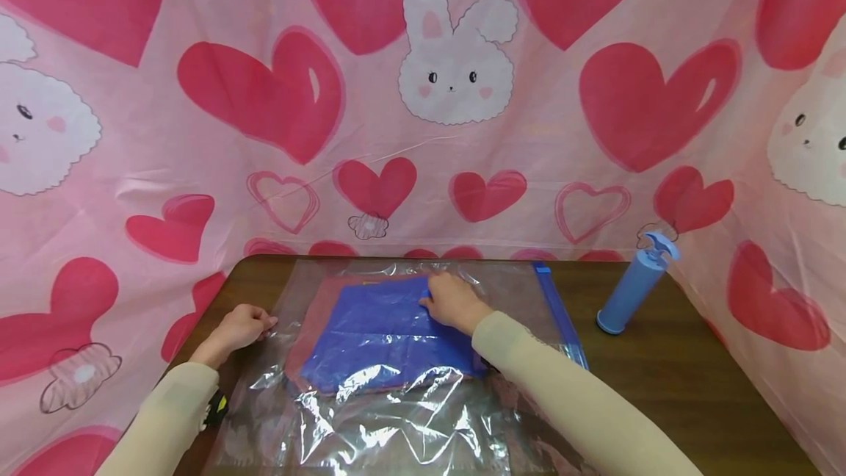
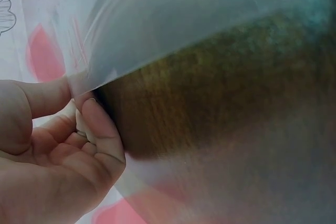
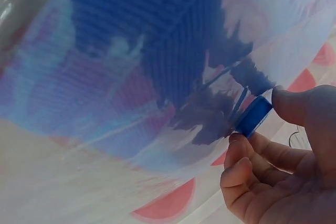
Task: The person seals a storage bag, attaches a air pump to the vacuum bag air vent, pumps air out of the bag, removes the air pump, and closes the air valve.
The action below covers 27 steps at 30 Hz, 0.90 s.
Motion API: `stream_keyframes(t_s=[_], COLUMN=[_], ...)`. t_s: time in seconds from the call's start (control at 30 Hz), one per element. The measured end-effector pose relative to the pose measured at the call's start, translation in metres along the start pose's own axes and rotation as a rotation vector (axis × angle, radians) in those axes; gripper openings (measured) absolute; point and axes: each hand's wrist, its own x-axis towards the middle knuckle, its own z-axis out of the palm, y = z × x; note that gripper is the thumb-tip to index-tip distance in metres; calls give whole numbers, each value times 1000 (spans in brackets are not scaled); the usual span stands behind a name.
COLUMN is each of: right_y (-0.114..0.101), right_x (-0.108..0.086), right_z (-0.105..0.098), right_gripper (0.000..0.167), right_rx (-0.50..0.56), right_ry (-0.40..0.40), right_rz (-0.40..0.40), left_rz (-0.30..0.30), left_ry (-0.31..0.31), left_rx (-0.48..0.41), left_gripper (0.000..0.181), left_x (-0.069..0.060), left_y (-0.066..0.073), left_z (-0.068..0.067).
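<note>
A large clear plastic storage bag (image 1: 390, 428) lies on the brown table, with folded blue ribbed cloth (image 1: 377, 329) and reddish cloth (image 1: 304, 347) inside. At the bag's left edge my left hand (image 1: 241, 325) pinches the film between thumb and fingers. In the left wrist view, that hand (image 2: 68, 145) holds the film slightly lifted. My right hand (image 1: 456, 303) is over the upper right of the blue cloth. The right wrist view shows this hand (image 3: 283, 156) pinching a small blue plastic piece (image 3: 254, 116) against the bag; its exact kind is unclear.
A blue hand pump (image 1: 631, 292) stands at the right of the table (image 1: 700, 388). Along the bag's right side runs a blue zip strip (image 1: 560, 311) with a blue slider (image 1: 542, 268) near its top. A pink heart-and-rabbit curtain (image 1: 456, 145) surrounds the table.
</note>
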Motion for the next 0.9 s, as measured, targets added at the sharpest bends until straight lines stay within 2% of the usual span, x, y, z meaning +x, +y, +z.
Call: stream_keyframes(t_s=[0.23,0.53,0.9], right_y=[1,2,3], right_x=[1,2,1], right_z=[-1,1,2], right_gripper=[25,24,23], right_rx=[7,-23,-33], right_ry=[-2,-20,-4], right_rz=[-25,-29,-62], left_rz=[-25,-25,-35], left_ry=[-9,-17,-23], left_rx=[-15,-40,-49], left_gripper=[30,30,30], left_x=[-2,-3,-3], left_y=[1,2,3], left_z=[0,-1,-3])
